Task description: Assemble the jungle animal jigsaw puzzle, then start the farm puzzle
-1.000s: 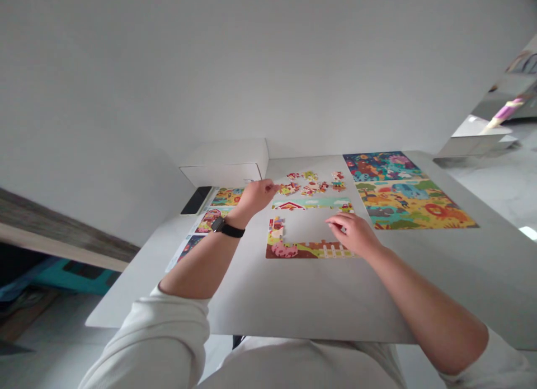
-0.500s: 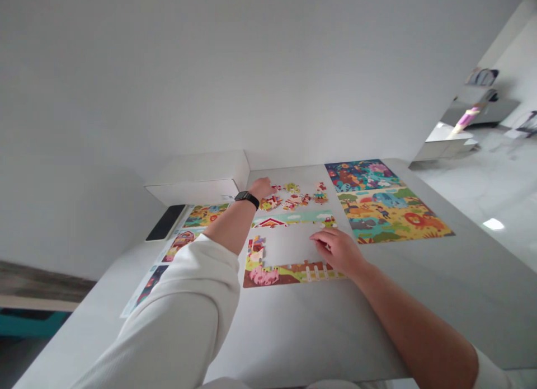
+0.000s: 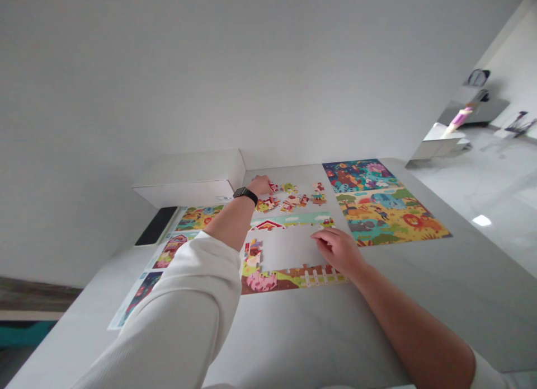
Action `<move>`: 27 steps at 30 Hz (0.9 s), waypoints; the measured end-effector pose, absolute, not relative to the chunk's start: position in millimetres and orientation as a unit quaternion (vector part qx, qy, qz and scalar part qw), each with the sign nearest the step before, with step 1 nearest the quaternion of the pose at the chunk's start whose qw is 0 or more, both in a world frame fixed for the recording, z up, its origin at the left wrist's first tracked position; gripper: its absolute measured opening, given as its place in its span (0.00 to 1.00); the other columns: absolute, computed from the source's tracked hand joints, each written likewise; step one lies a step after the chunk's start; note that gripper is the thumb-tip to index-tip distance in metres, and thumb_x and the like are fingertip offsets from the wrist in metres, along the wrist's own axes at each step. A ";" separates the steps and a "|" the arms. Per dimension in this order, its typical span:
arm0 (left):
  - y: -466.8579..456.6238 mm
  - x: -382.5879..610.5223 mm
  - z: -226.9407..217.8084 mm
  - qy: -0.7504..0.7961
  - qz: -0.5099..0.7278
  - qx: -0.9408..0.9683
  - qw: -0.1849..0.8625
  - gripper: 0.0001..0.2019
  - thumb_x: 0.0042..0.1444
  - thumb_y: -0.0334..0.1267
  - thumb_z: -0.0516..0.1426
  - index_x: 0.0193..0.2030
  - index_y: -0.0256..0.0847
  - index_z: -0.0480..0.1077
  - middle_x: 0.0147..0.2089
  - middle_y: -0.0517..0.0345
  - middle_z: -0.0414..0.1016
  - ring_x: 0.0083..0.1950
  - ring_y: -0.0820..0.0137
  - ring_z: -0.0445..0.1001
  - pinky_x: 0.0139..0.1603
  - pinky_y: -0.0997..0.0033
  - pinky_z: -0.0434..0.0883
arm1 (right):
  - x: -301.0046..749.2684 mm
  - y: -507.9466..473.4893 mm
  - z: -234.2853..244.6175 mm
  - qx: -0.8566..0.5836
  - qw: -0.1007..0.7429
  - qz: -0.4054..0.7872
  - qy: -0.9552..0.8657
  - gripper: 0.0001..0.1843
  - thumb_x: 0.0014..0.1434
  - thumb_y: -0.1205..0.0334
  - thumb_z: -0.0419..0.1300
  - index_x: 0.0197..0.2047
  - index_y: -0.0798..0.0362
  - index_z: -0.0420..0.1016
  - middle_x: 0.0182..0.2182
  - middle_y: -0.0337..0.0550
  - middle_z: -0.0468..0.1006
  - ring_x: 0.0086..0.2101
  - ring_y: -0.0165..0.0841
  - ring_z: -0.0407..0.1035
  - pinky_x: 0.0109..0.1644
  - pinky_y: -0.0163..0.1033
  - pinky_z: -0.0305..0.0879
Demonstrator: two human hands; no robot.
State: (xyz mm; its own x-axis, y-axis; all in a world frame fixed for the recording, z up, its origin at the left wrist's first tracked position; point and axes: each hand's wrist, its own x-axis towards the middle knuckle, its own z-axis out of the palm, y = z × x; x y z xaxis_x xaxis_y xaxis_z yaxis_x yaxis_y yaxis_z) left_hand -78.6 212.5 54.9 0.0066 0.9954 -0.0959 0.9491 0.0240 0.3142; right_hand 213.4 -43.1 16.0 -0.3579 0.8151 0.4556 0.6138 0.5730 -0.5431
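My left hand (image 3: 260, 184), with a black watch on its wrist, reaches to the loose pieces at the back. Its fingers are closed on a red puzzle piece (image 3: 273, 187). My right hand (image 3: 338, 249) hovers or rests over the right side of a partly joined farm puzzle (image 3: 289, 280); I cannot tell which. Its fingers are curled together, and nothing shows at their tips. The joined border has a pink pig, a white fence and a red roof (image 3: 268, 225) around a bare middle. Several loose puzzle pieces (image 3: 293, 201) lie between this border and the wall.
Two joined animal puzzles (image 3: 392, 215) lie on the right of the white table (image 3: 293, 333). A white box (image 3: 188, 179) stands against the wall at the back left. Before it are a dark phone-like slab (image 3: 156, 225) and a picture sheet (image 3: 170, 252), partly covered by my left arm.
The red piece at my left fingertips shows more plainly now. My left hand has hardly moved, and my right hand keeps its place. The camera view has shifted slightly.
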 end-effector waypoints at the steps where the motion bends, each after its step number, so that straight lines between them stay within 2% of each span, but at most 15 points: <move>1: 208.6 -80.5 55.8 0.699 0.102 0.692 0.148 0.20 0.37 0.31 0.75 0.40 0.39 0.83 0.47 0.41 0.85 0.56 0.48 0.81 0.55 0.59 0.74 | 213.8 -43.0 15.6 -0.441 0.359 0.142 -0.810 0.13 0.68 0.69 0.58 0.45 0.47 0.84 0.38 0.45 0.85 0.36 0.37 0.77 0.44 0.42 0.73; 6: 178.8 -99.1 70.9 0.685 0.228 0.670 0.172 0.07 0.54 0.39 0.68 0.38 0.41 0.81 0.40 0.51 0.85 0.44 0.61 0.81 0.44 0.67 0.73 | 215.3 -42.9 16.2 -0.447 0.354 0.134 -0.810 0.12 0.68 0.66 0.57 0.44 0.48 0.84 0.36 0.46 0.85 0.34 0.37 0.77 0.42 0.42 0.74; 10: 134.5 -118.2 87.7 0.665 0.330 0.635 0.215 0.09 0.60 0.42 0.64 0.43 0.39 0.80 0.35 0.55 0.83 0.33 0.70 0.76 0.36 0.71 0.71 | 217.4 -40.5 16.6 -0.450 0.368 0.141 -0.801 0.13 0.69 0.63 0.57 0.45 0.48 0.84 0.41 0.46 0.87 0.37 0.37 0.80 0.44 0.42 0.76; 13: 86.8 -128.4 94.0 0.587 0.455 0.587 0.322 0.11 0.56 0.44 0.68 0.39 0.39 0.80 0.31 0.56 0.80 0.30 0.73 0.73 0.35 0.72 0.71 | 217.2 -36.0 17.1 -0.459 0.384 0.139 -0.789 0.12 0.67 0.62 0.58 0.44 0.47 0.85 0.40 0.47 0.87 0.36 0.38 0.80 0.44 0.44 0.76; 17: 20.8 -132.4 93.6 0.483 0.532 0.523 0.459 0.18 0.45 0.49 0.75 0.34 0.39 0.78 0.34 0.57 0.79 0.33 0.74 0.74 0.37 0.74 0.72 | 211.3 -29.0 25.4 -0.475 0.413 0.167 -0.759 0.13 0.66 0.58 0.59 0.43 0.48 0.86 0.41 0.48 0.88 0.36 0.40 0.80 0.44 0.46 0.76; 19: -5.2 -130.0 91.1 0.464 0.548 0.501 0.483 0.20 0.44 0.51 0.75 0.34 0.40 0.77 0.34 0.58 0.78 0.33 0.75 0.73 0.38 0.74 0.72 | 204.7 -26.2 35.7 -0.485 0.425 0.181 -0.743 0.14 0.66 0.55 0.59 0.45 0.49 0.86 0.38 0.47 0.87 0.35 0.39 0.79 0.45 0.45 0.76; 24: -40.2 -117.3 78.6 0.429 0.591 0.447 0.517 0.21 0.43 0.52 0.76 0.33 0.41 0.76 0.31 0.61 0.73 0.31 0.77 0.69 0.36 0.75 0.72 | 170.3 -19.2 69.4 -0.466 0.429 0.213 -0.744 0.16 0.66 0.53 0.61 0.51 0.50 0.84 0.38 0.46 0.86 0.36 0.38 0.78 0.45 0.43 0.72; 27: -46.4 -112.6 66.4 0.429 0.609 0.415 0.523 0.21 0.44 0.51 0.75 0.33 0.41 0.74 0.30 0.63 0.71 0.30 0.78 0.68 0.37 0.76 0.72 | 140.6 -13.6 76.9 -0.448 0.395 0.262 -0.758 0.18 0.67 0.50 0.62 0.54 0.51 0.82 0.39 0.46 0.85 0.36 0.37 0.77 0.44 0.42 0.71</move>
State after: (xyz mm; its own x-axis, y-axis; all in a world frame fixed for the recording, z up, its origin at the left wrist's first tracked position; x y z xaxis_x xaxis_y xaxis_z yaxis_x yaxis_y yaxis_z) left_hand -112.6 -46.4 66.4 -0.1094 0.9923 0.0577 -0.2809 -0.0865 0.9558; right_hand 140.6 -13.6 76.9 -0.2862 0.8865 0.3636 0.4731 0.4607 -0.7509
